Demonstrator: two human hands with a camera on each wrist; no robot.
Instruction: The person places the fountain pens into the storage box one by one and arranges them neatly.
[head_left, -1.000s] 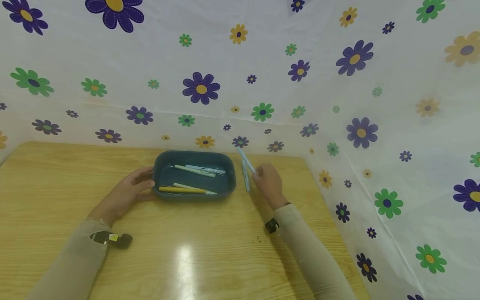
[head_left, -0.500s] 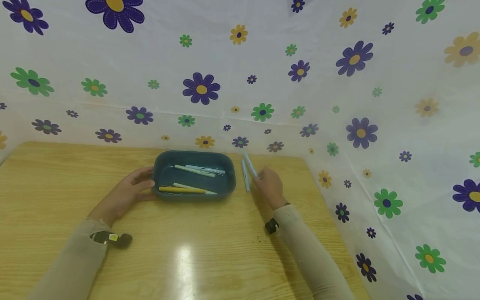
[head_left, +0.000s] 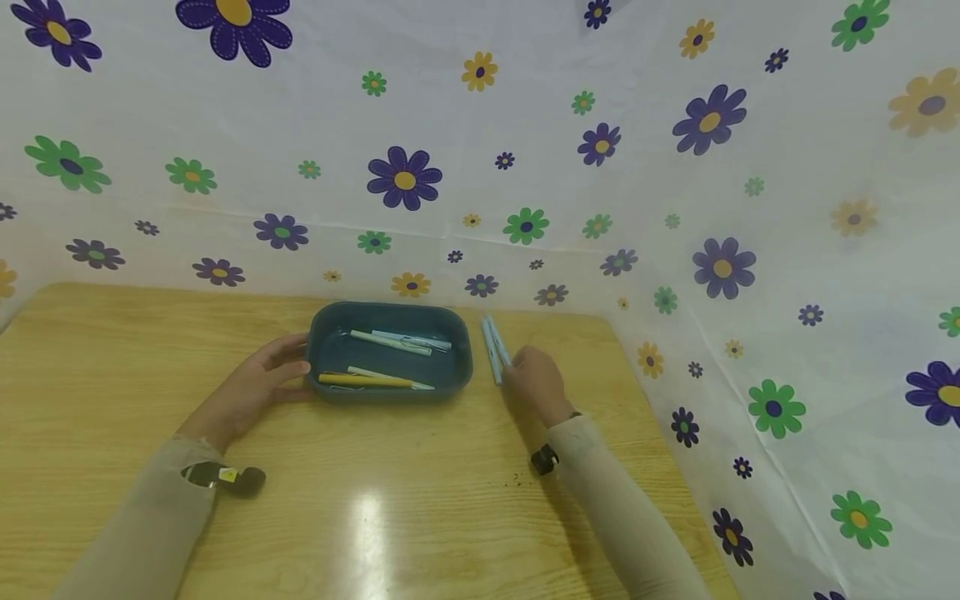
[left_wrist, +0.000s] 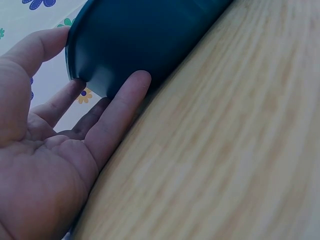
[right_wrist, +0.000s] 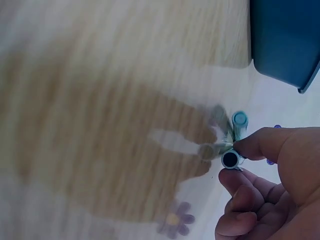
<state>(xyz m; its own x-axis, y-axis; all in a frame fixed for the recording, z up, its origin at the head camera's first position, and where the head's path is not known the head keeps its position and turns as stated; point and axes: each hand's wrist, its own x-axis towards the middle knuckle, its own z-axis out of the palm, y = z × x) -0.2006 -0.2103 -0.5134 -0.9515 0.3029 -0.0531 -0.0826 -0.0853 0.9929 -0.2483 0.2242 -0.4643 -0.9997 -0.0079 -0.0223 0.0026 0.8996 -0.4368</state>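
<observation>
A dark teal plastic bin (head_left: 390, 397) holds several pens, among them a yellow pen (head_left: 363, 380), a pale green pen (head_left: 390, 342) and a light blue one. My left hand (head_left: 258, 379) rests against the bin's left end, its extended fingers (left_wrist: 120, 107) touching the wall and the thumb at the rim. To the right of the bin, my right hand (head_left: 538, 383) pinches a light blue pen (head_left: 498, 340) between thumb and fingers. Close along its left side lies another light blue pen (head_left: 490, 350). In the right wrist view the held pen's round dark end (right_wrist: 230, 159) faces the camera.
The wooden table (head_left: 420, 500) runs back to a white cloth (head_left: 300, 100) printed with flowers, which also hangs along the right side. Small dark specks (head_left: 516, 480) lie near the right wrist. Each wrist wears a small black camera (head_left: 543, 458).
My right hand has lowered the light blue pen and turned it from crossing over the other pen to lying nearly alongside it. The left hand and bin have stayed in place.
</observation>
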